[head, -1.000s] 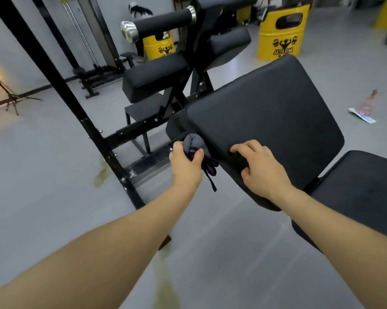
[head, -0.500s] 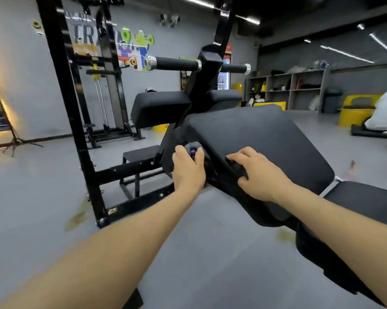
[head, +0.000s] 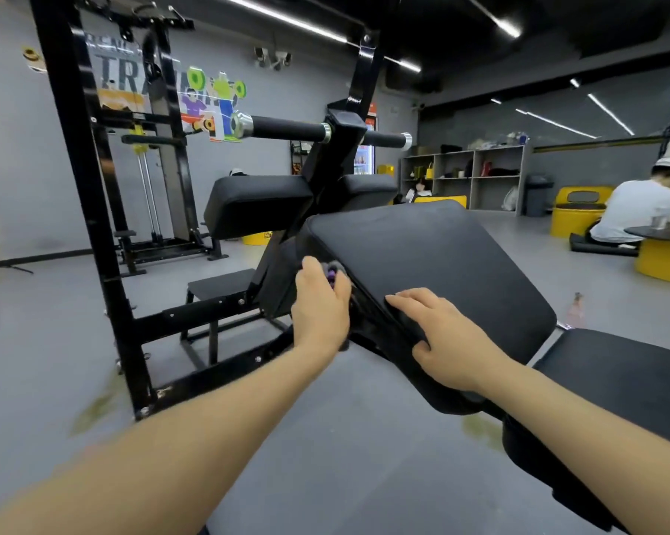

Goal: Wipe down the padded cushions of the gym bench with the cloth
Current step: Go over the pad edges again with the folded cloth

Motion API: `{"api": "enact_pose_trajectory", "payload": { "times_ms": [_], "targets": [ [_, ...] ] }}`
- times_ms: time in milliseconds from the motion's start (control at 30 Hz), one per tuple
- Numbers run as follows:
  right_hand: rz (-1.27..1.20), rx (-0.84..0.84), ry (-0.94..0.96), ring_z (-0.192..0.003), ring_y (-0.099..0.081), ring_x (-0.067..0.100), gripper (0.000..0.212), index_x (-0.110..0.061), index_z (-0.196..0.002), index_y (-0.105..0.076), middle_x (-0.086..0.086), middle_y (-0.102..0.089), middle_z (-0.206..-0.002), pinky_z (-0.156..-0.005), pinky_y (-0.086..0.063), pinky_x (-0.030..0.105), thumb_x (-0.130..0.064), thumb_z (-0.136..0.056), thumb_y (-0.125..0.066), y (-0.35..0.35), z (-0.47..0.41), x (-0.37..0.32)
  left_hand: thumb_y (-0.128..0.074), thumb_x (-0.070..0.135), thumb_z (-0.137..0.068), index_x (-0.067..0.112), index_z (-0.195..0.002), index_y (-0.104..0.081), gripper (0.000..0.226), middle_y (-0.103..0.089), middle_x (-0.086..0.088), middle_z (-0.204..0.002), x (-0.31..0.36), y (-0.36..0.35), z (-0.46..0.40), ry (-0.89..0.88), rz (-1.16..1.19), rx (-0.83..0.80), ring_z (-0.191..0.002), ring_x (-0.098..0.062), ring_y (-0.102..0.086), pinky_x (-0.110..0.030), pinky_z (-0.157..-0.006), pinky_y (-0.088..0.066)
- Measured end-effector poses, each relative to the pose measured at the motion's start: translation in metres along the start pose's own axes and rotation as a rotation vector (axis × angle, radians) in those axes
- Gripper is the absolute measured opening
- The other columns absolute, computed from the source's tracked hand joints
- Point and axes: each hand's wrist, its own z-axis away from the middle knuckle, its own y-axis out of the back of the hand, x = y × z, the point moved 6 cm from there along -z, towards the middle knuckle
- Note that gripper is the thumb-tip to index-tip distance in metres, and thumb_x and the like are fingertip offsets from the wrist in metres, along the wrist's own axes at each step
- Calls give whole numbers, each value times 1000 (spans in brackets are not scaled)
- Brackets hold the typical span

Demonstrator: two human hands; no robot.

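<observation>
Both hands are working the black padded backrest cushion (head: 433, 264): left hand (head: 320, 308) is clenching a bunched grey-purple cloth (head: 333, 270) at its nine-o'clock edge; right hand (head: 447, 339), fingers flat, is bracing. Side-edge wiping appears underway; next calls for sweeping toward twelve o'clock.

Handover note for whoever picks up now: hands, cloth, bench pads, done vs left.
Left hand: grips the bunched grey-and-purple cloth against the side edge of the angled back pad, near its upper corner.
Right hand: fingers flat on that pad's near edge, thumb under the edge, steadying it; holds nothing.
Done: cannot tell which surfaces have been wiped; no streaks or wet marks show.
Left: the pad's broad top face, the seat pad at right, and the two upper pads by the black frame.
</observation>
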Motion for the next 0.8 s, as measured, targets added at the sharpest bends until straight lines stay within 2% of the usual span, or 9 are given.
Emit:
{"api": "enact_pose_trajectory", "payload": {
  "times_ms": [67, 200, 300, 400, 533, 633, 800],
  "targets": [
    [-1, -2, 2, -130, -29, 15, 70, -30, -146, -26, -16, -23, -147, -96, -43, 33, -3, -84, -43, 1, 0, -2, -41, 26, -96, 11, -88, -34, 18, -47, -8, -92, -2, -3, 8, -6, 16, -19, -79, -30, -49, -33, -67, -32],
    [18, -52, 15, -132, -27, 13, 71, -31, -147, -22, -18, -19, -149, -98, -42, 31, -3, -86, -44, 4, 0, 0, -39, 27, -97, 9, -95, -36, 19, -50, -13, -102, -10, 11, -38, 182, 106, 109, -88, -31, -50, -35, -72, -35],
    [2, -48, 19, -133, -26, 13, 72, -31, -148, -22, -19, -18, -150, -101, -39, 32, -4, -85, -43, 1, 3, 1, -37, 25, -99, 6, -101, -38, 19, -45, -10, -102, -5, 25, -68, 272, 97, 194, -87, -28, -45, -34, -72, -31],
    [-25, -33, 29, -132, -27, 13, 71, -31, -147, -25, -19, -21, -149, -101, -39, 32, -5, -84, -44, 2, 2, 2, -36, 27, -99, 10, -96, -31, 19, -39, -7, -99, 0, 20, -47, 212, 53, 159, -82, -25, -41, -34, -71, -30],
    [-33, -15, 35, -133, -27, 12, 71, -31, -147, -26, -20, -22, -149, -102, -38, 30, -3, -83, -44, 2, 3, 2, -39, 27, -98, 7, -98, -34, 20, -45, -11, -103, -4, -11, 22, 77, 64, -8, -84, -31, -49, -35, -72, -37],
    [-18, -30, 37, -135, -26, 13, 72, -30, -147, -24, -19, -19, -151, -104, -37, 30, -2, -84, -43, 1, 5, 2, -39, 26, -98, 8, -98, -37, 19, -48, -13, -107, -6, -6, 0, 127, 59, 43, -89, -32, -50, -35, -73, -35],
    [-22, -46, 34, -136, -23, 12, 72, -31, -148, -22, -20, -15, -152, -105, -36, 30, -2, -85, -43, 1, 9, 3, -38, 27, -98, 12, -93, -34, 16, -51, -12, -104, -12, -3, -26, 151, 73, 141, -77, -25, -45, -35, -68, -32]
  ]
}}
